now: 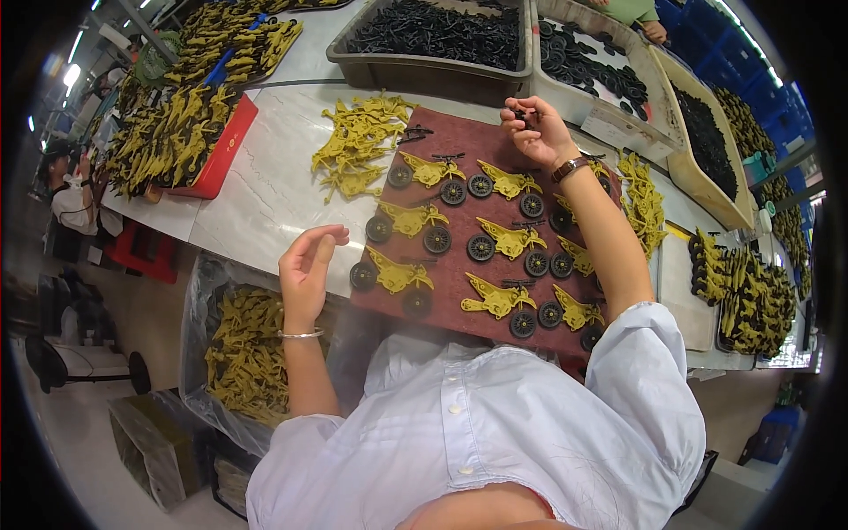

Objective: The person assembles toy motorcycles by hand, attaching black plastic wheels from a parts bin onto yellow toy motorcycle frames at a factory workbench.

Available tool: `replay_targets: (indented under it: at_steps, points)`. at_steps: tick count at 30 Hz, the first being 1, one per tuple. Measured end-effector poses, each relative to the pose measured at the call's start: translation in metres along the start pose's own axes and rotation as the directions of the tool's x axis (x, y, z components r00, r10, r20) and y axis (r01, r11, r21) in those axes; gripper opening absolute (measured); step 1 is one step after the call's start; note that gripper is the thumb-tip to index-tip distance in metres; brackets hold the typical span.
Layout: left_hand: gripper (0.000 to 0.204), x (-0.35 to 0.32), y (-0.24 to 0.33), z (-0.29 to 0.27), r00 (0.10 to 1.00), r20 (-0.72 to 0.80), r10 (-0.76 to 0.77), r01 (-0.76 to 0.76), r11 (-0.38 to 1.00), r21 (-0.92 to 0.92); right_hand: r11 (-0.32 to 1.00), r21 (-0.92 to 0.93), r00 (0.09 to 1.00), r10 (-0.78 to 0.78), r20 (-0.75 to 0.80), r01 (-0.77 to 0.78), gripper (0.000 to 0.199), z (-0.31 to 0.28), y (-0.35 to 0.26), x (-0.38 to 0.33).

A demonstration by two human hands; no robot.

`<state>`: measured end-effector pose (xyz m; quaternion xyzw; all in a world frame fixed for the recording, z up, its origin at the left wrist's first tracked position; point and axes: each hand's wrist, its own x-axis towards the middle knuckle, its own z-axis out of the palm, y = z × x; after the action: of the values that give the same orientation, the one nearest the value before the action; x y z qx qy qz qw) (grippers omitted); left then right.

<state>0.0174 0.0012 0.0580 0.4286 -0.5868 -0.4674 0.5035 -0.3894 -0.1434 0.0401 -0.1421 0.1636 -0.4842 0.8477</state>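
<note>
My right hand (pixel 541 134) is raised over the far edge of a dark red mat (pixel 450 208), its fingers closed on small black plastic parts (pixel 521 116) whose exact shape I cannot make out. Across the mat lie several flat yellow toy motorbike bodies (pixel 508 238), most with black spoked wheels (pixel 480 247) at both ends and a thin black handlebar piece (pixel 518 283) beside the top. Left of the mat, my left hand (pixel 305 265) hovers near the table's front edge, fingers loosely bent and holding nothing. My right forearm hides some bikes on the mat's right side.
Loose yellow bodies (pixel 358 146) are heaped left of the mat, and more (pixel 643 203) on its right. Behind stand a grey bin of black parts (pixel 424 60), a bin of wheels (pixel 609 115) and another bin (pixel 715 190). A red tray (pixel 231 146) carries stacked bikes. Another person's hand (pixel 654 32) shows beyond.
</note>
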Motion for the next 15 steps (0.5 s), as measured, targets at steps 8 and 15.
replay_targets:
  at_steps: [8,15]
  points:
    - [0.018,0.035,0.006,0.050,0.989,0.106,0.099,-0.092,0.993,-0.069,0.840,-0.542,0.983,-0.068,-0.169,-0.035,0.024,0.081,0.059,-0.022]
    - [0.017,0.065,0.028,0.101,0.951,0.147,0.274,-0.304,0.918,0.256,0.681,-0.732,0.988,-0.118,-0.101,0.007,0.033,0.114,0.109,-0.040]
